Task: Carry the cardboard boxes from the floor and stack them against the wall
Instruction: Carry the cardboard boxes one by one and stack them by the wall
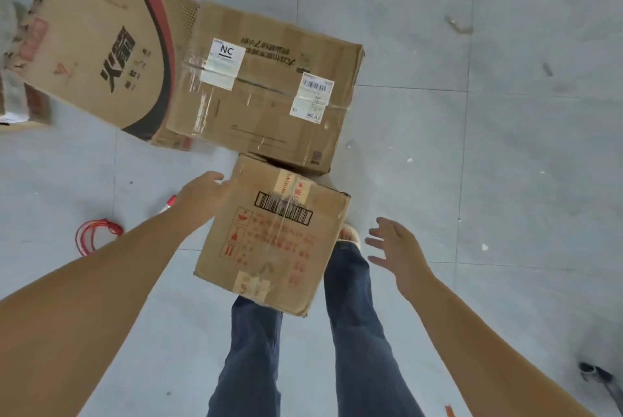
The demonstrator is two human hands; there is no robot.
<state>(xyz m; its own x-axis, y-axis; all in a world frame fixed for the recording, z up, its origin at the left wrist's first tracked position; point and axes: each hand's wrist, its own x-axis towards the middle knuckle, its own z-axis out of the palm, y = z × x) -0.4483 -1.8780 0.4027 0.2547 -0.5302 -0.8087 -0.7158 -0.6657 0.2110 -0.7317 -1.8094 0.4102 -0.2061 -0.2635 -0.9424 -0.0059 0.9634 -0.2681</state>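
- The grey tiled floor [505,147] carries everything; its right half lies open, marked only by scuffs and pale specks, with tile joints running across it.
- The largest cardboard box [94,42] lies toward the far left corner of the view, tilted, printed with big black characters, a red-and-black curved band and small red marks; its left edge looks ragged.
- The taped box [266,93] lies just beside it, touching or overlapping its right side. It bears a white label reading "NC", a second white label with a barcode, a line of upside-down black characters along the far edge, and glossy clear tape across the seam.
- The small box [273,241] sits nearest the person, its far corner touching the taped box's near edge. On top are a black barcode, red handling symbols, rows of red characters too blurred to read, and tape strips.
- The person's legs in dark blue trousers [354,332] stand under and behind the small box's near edge.
- The left hand [202,197] rests against the small box's left edge, fingers relaxed and lightly bent, not gripping.
- The right hand [397,248] hovers apart from the box's right edge, fingers spread, holding nothing.
- A red looped cord [94,234] lies on the floor left of the left forearm.
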